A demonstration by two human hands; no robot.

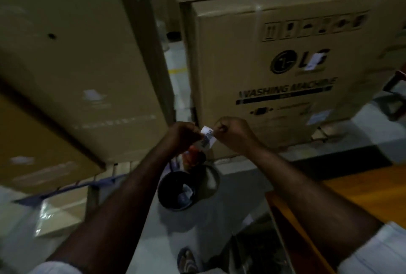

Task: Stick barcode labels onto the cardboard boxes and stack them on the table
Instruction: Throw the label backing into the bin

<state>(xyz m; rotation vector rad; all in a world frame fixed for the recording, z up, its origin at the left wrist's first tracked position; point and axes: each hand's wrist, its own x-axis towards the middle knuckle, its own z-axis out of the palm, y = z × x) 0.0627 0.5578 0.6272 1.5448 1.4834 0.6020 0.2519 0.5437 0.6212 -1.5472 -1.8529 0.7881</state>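
Note:
A small white barcode label [208, 136] hangs between my two hands in the middle of the head view. My left hand [183, 134] pinches its left edge and my right hand [231, 131] pinches its right edge, both with curled fingers. Something red and white [193, 153] shows just below my left hand, blurred. Right behind the hands stands a big cardboard box [274, 102] printed with a washing-machine logo; a white label [314, 60] is stuck on the logo and another [318, 118] near its lower right.
Tall cardboard boxes [72, 65] fill the left side, with a narrow aisle [175, 71] between them and the washing-machine box. A dark round bin [175, 188] holding paper scraps sits on the floor below my hands. A wooden table [360, 188] edge is at the right.

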